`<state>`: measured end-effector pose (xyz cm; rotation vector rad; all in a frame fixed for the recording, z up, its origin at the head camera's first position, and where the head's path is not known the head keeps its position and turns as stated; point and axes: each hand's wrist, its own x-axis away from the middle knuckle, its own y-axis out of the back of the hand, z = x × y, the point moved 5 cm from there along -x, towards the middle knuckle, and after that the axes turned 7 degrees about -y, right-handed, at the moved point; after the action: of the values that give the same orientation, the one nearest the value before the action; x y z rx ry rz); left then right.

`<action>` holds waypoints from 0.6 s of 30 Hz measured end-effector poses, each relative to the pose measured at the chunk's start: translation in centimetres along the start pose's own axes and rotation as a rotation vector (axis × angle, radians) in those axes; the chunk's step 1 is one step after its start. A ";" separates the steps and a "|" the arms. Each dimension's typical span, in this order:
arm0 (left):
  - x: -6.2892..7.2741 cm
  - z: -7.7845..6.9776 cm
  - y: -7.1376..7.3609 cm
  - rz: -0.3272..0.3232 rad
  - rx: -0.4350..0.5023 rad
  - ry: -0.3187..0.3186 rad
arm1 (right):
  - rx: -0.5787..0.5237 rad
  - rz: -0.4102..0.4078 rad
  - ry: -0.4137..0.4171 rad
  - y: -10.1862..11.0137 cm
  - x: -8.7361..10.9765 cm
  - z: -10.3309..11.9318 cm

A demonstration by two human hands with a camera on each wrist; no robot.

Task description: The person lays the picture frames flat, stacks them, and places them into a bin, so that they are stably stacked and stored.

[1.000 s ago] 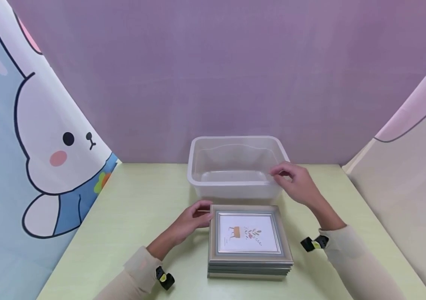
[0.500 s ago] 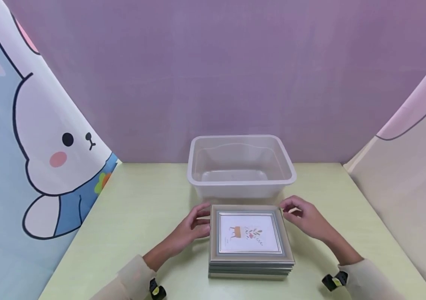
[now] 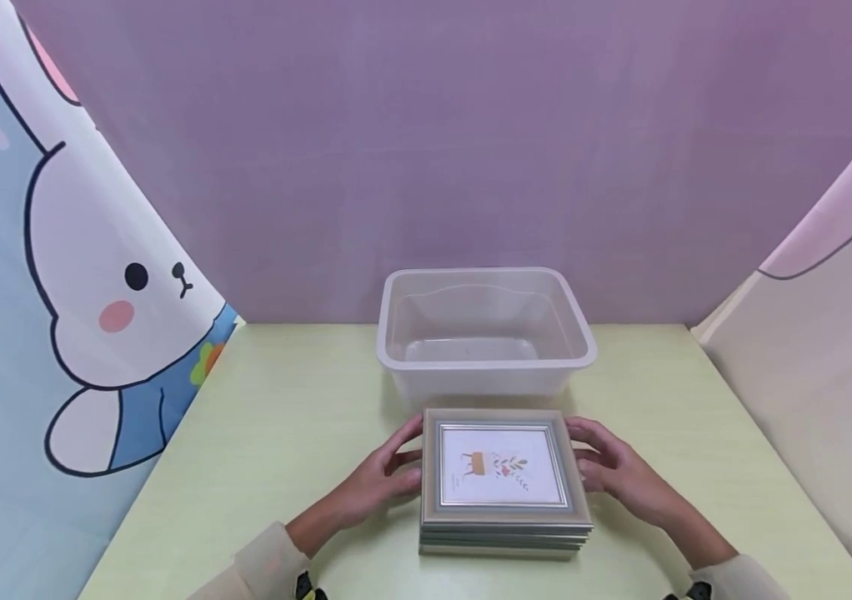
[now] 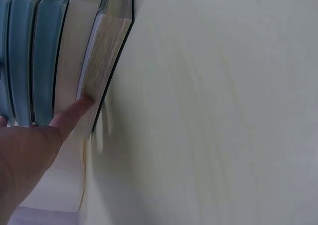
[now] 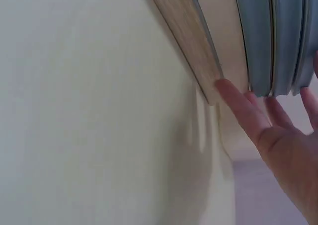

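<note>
A stack of several picture frames [image 3: 504, 515] lies on the table, the top one silver-edged with a small plant print. At its left side is my left hand [image 3: 368, 487], its thumb and fingers spread along the edges. In the left wrist view that thumb [image 4: 74, 116] touches a wood-coloured frame [image 4: 107, 56] at the stack's lower end. On the opposite side, my right hand [image 3: 627, 482] has its fingertips against the stack. The right wrist view shows its thumb [image 5: 236, 98] at the lowest frame [image 5: 191, 41] and the other fingers beside the grey-blue edges.
A white plastic bin [image 3: 486, 379] stands just behind the stack, with nothing seen inside. The pale green table [image 3: 291, 392] meets a purple backdrop [image 3: 426, 150]. A rabbit-printed cloth [image 3: 118, 250] hangs at the left and a pink and cream one [image 3: 831, 367] at the right.
My right hand has come down from the bin's rim to the stack's right side. My left hand has slid slightly along the left side. The stack has barely shifted.
</note>
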<state>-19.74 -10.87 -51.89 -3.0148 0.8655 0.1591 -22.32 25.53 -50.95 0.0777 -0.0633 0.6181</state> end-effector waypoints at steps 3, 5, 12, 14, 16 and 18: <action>0.1 0.1 -0.2 -0.014 0.010 0.019 | -0.086 0.080 -0.039 -0.5 0.4 -0.7; 0.1 0.2 -0.3 -0.022 0.017 0.043 | -0.127 0.106 -0.058 -0.7 0.6 -1.2; -0.2 0.7 -0.8 -0.028 0.045 0.089 | -0.279 0.216 -0.029 -1.1 1.2 -1.8; -0.3 0.7 -0.9 -0.030 0.040 0.088 | -0.297 0.234 -0.011 -1.2 1.2 -1.9; -0.3 0.8 -1.0 -0.031 0.039 0.086 | -0.294 0.228 -0.010 -1.1 1.2 -2.0; -0.4 0.8 -1.1 -0.034 0.044 0.086 | -0.267 0.208 -0.004 -1.0 1.1 -2.1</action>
<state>-19.57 -9.66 -52.67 -3.0131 0.8115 0.0105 -20.80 25.57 -52.99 -0.1885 -0.1585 0.8125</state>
